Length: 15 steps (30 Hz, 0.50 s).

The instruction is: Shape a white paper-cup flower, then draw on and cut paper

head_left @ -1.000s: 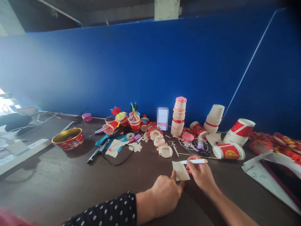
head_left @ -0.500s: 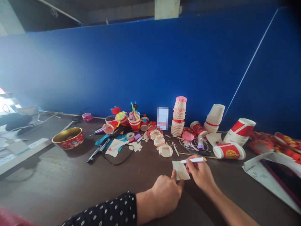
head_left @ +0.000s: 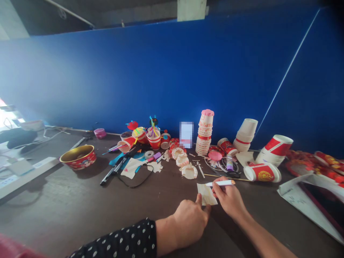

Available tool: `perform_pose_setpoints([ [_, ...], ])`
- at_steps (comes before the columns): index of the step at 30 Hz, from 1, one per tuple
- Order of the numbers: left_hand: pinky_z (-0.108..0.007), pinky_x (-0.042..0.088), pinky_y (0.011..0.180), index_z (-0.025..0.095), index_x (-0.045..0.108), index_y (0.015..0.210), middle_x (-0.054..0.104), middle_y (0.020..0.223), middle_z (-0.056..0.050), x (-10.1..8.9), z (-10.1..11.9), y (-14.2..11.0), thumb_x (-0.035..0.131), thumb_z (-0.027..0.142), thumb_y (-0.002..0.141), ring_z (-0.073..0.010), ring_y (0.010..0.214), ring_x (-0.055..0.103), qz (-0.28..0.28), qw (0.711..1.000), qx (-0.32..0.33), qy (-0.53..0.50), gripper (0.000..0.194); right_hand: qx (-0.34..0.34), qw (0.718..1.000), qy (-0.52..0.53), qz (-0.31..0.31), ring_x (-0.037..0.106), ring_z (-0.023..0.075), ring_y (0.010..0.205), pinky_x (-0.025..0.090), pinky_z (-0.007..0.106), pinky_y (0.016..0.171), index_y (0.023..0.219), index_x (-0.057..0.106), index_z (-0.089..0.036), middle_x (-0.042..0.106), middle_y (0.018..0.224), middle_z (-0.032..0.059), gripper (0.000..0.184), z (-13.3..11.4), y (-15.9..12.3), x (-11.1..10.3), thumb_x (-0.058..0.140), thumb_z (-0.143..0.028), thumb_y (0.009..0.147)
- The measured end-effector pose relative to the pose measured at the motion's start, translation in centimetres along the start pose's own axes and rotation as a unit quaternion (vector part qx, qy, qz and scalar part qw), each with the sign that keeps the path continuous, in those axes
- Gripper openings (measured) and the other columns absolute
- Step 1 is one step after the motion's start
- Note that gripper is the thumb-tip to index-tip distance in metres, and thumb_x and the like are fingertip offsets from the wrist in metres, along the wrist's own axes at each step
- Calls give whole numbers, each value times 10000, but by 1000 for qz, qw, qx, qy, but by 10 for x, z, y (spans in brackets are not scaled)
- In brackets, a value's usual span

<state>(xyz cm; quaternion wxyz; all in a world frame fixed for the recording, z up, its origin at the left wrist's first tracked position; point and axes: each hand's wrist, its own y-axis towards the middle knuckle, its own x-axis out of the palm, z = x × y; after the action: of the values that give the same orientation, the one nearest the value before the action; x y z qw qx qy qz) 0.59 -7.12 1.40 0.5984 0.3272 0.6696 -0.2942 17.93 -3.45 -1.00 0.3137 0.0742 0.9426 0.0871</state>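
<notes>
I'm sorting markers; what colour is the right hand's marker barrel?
The marker barrel is white, seen best in the head view.

Light from the left hazes the blue partition [head_left: 134,75] — far right dim, edges stretched.

Red bowl [head_left: 84,162] (gold inside) beside white power strip [head_left: 34,173].

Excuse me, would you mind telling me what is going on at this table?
A person's right hand holds a white marker with its tip at the upper part of a small paper. The left hand steadies the paper's near edge on the table. Farther back stands a tall stack of paper cups.
</notes>
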Motion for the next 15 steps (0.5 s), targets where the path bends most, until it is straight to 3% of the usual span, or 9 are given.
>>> perform_pose_setpoints([
  [15,-313,489,449,111,440,1127,479,1159,-273,0,1,0,320,197,812,-247,650,636,12,1000,2,-7,348,-24,999,-48,2,557,148,482,397,245,519,639,483,-214,585,497,-20,227,-8,-2,-5,391,-378,765],
])
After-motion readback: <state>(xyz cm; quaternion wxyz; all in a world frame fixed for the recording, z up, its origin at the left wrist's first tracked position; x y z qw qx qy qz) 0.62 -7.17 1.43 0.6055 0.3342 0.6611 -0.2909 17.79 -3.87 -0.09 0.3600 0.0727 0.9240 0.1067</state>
